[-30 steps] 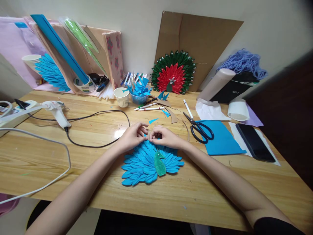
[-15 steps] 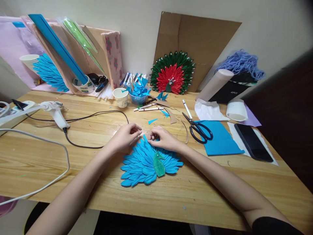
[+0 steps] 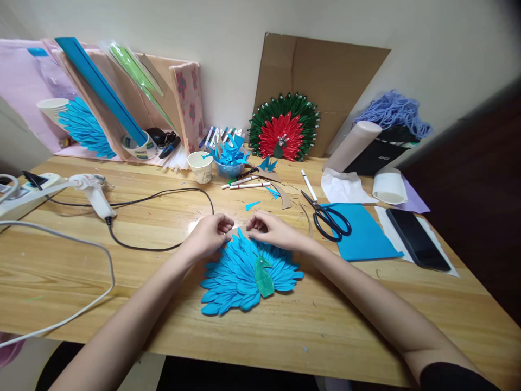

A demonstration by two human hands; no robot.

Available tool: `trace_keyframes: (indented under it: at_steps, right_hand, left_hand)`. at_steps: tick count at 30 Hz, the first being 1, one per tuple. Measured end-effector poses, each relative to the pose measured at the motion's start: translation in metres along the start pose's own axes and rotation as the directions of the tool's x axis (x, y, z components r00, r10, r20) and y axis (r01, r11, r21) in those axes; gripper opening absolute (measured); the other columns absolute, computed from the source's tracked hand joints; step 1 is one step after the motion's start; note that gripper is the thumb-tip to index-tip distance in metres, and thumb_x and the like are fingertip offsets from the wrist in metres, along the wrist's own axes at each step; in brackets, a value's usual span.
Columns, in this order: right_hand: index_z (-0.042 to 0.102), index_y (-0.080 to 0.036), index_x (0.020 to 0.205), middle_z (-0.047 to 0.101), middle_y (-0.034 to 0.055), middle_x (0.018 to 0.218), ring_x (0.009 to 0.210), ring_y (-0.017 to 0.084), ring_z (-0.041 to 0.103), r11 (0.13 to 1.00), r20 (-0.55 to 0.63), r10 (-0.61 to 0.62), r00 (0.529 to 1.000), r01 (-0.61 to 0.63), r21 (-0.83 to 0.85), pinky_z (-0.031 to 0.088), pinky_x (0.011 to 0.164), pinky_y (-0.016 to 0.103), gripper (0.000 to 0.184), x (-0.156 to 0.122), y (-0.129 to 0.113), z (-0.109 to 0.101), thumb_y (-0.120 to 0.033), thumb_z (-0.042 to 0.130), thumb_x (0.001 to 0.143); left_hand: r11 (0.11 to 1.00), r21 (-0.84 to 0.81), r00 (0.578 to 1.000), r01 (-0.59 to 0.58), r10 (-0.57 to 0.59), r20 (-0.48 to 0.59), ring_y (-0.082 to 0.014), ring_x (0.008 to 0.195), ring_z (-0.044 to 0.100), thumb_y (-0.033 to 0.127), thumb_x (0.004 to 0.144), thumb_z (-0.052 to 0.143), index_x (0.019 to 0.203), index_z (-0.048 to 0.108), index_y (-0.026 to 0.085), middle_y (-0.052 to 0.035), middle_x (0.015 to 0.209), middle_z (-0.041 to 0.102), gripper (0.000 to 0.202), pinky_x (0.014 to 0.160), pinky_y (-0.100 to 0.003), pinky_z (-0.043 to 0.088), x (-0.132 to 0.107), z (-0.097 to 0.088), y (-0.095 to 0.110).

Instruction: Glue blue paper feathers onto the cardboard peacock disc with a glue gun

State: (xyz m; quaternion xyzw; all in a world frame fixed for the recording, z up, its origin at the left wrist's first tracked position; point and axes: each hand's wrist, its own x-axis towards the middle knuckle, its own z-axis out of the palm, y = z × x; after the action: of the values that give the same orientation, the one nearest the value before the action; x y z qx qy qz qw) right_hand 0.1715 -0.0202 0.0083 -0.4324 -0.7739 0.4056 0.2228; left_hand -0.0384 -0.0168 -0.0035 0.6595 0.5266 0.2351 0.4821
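A blue peacock craft lies flat on the wooden desk, its many layered feathers spread around a green peacock body. At its upper left edge, my left hand is closed with fingers curled in; whatever they hold is hidden. My right hand pinches at the top edge, thumb and fingertips on a blue feather tip. A bit of brown cardboard shows behind the feathers, between the two hands.
Black-handled scissors lie partly on a blue sheet, left of a phone. A white glue gun with a black cable is at left. Behind stand a cup, a bowl of blue scraps and a red-green peacock.
The view has tilted slightly, so the background sits lower. My left fingers have curled in closer to the craft's top edge. My right hand stays at the feather tip.
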Motion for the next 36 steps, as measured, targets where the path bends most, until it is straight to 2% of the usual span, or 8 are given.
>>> trace_keyframes:
  at_steps: [5, 12, 17, 21, 23, 28, 33, 36]
  right_hand:
    - [0.059, -0.012, 0.089, 0.064, 0.0075, 0.086, 0.076, 0.014, 0.058, 0.956, 0.085, 0.292, 0.953, -0.292, -0.011, 0.045, 0.068, 0.025, 0.015, -0.001, -0.002, -0.029, -0.019, 0.055, 0.077]
    - [0.062, -0.010, 0.088, 0.067, 0.0090, 0.085, 0.071, 0.016, 0.060, 0.922, 0.149, 0.387, 0.910, -0.379, -0.081, 0.043, 0.058, 0.024, 0.021, 0.004, -0.006, -0.035, -0.025, 0.049, 0.082]
    - [0.061, -0.009, 0.095, 0.065, 0.0104, 0.091, 0.082, 0.018, 0.061, 0.959, 0.234, 0.285, 0.930, -0.275, -0.072, 0.048, 0.074, 0.029, 0.027, -0.005, -0.008, -0.045, -0.029, 0.058, 0.077]
    - [0.043, -0.016, 0.126, 0.046, 0.0144, 0.125, 0.117, 0.026, 0.043, 0.968, 0.216, 0.003, 0.976, 0.051, -0.246, 0.037, 0.098, 0.041, 0.078, -0.042, -0.028, -0.037, -0.039, 0.074, 0.059]
    - [0.034, -0.019, 0.133, 0.033, 0.0145, 0.136, 0.127, 0.029, 0.029, 0.924, 0.218, -0.121, 0.968, 0.190, -0.331, 0.030, 0.103, 0.046, 0.089, -0.063, -0.040, -0.020, -0.040, 0.075, 0.057]
    - [0.039, -0.014, 0.129, 0.036, 0.0160, 0.135, 0.130, 0.032, 0.023, 0.793, 0.126, -0.236, 0.964, 0.265, -0.548, 0.013, 0.108, 0.053, 0.069, -0.083, -0.047, 0.020, -0.029, 0.064, 0.067]
    - [0.042, -0.013, 0.125, 0.042, 0.0144, 0.131, 0.126, 0.029, 0.031, 0.737, 0.003, -0.336, 0.942, 0.265, -0.622, 0.024, 0.106, 0.050, 0.056, -0.073, -0.028, 0.019, -0.025, 0.057, 0.072]
    - [0.045, -0.014, 0.121, 0.045, 0.0153, 0.128, 0.122, 0.026, 0.038, 0.712, -0.136, -0.408, 0.903, 0.222, -0.666, 0.032, 0.103, 0.048, 0.046, -0.062, -0.016, 0.014, -0.018, 0.052, 0.076]
  left_hand:
    - [1.000, 0.024, 1.000, 0.004, -0.003, -0.017, -0.0142, 0.071, 0.058, 0.010, 0.058, 0.063, 0.088, 0.063, 0.013, -0.0046, 0.078, 0.063, 0.030, 0.062, -0.025, 0.049, -0.001, 0.002, 0.001]
    - [1.000, 0.015, 1.000, 0.012, -0.012, -0.007, -0.0127, 0.067, 0.055, 0.010, 0.057, 0.064, 0.085, 0.064, 0.012, -0.0028, 0.073, 0.060, 0.029, 0.060, -0.024, 0.047, -0.002, 0.001, 0.006]
    - [0.999, -0.025, 1.000, 0.025, -0.025, 0.002, -0.0118, 0.065, 0.054, 0.011, 0.055, 0.065, 0.083, 0.064, 0.012, -0.0021, 0.071, 0.059, 0.028, 0.059, -0.023, 0.046, -0.002, 0.000, 0.008]
    - [0.997, -0.071, 1.000, 0.015, -0.014, 0.018, -0.0117, 0.063, 0.054, 0.014, 0.055, 0.065, 0.080, 0.064, 0.013, -0.0013, 0.068, 0.058, 0.025, 0.057, -0.023, 0.046, -0.001, -0.002, 0.006]
    - [0.998, -0.069, 1.000, 0.001, 0.001, 0.026, -0.0126, 0.063, 0.055, 0.016, 0.055, 0.065, 0.080, 0.064, 0.013, -0.0019, 0.069, 0.059, 0.025, 0.058, -0.024, 0.046, 0.000, -0.003, 0.005]
    - [0.995, 0.091, 1.000, -0.026, 0.027, -0.015, -0.0182, 0.071, 0.060, 0.026, 0.065, 0.058, 0.080, 0.066, 0.014, -0.0067, 0.078, 0.067, 0.021, 0.064, -0.027, 0.046, 0.003, -0.005, 0.011]
    - [0.997, -0.003, 0.997, 0.072, -0.072, 0.007, -0.0188, 0.069, 0.059, 0.033, 0.067, 0.057, 0.081, 0.065, 0.012, -0.0060, 0.074, 0.066, 0.027, 0.061, -0.027, 0.044, 0.017, -0.015, 0.030]
    - [0.990, -0.134, 0.996, 0.053, -0.043, 0.076, -0.0154, 0.065, 0.056, 0.041, 0.067, 0.059, 0.078, 0.063, 0.012, -0.0035, 0.070, 0.063, 0.032, 0.056, -0.024, 0.040, 0.025, -0.025, 0.047]
